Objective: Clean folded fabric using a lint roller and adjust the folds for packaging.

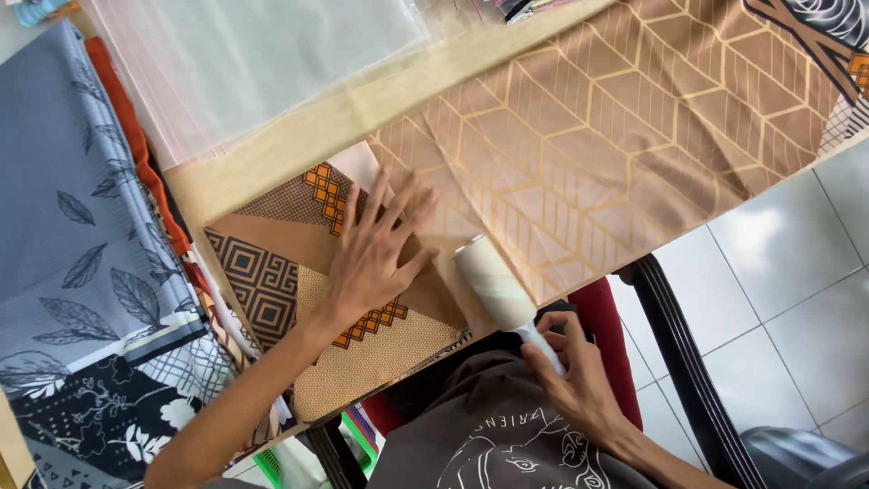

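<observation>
The left hand [374,256] lies flat, palm down and fingers spread apart, on a brown patterned cloth [615,136] that stretches across the table from the near left to the far right. Under the palm the cloth shows patches of different prints: orange squares, a dark brown maze pattern, and a fine dotted tan area nearer the person. Farther right the same cloth carries a pale brown field crossed by thin gold lines in a chevron-like grid. The right hand [572,373] is closed around the white handle of a lint roller [493,282], fingers wrapped together on the grip, close to the person's body. The roller's pale cylinder rests on the cloth just right of the left hand, nearly touching its fingers, and points up and to the left. At the far left a stack of clear plastic bags [253,54] lies on a bare strip of the light wooden table [299,136]. On the left side a pile of folded fabrics sits beside the table; the top one is a grey-blue cloth with leaf prints [63,199], with orange and dark edges of other pieces showing beneath it. To the right, a dark chair frame [674,353] stands over a white tiled floor [797,299]. The person wears a grey printed shirt [489,435].
</observation>
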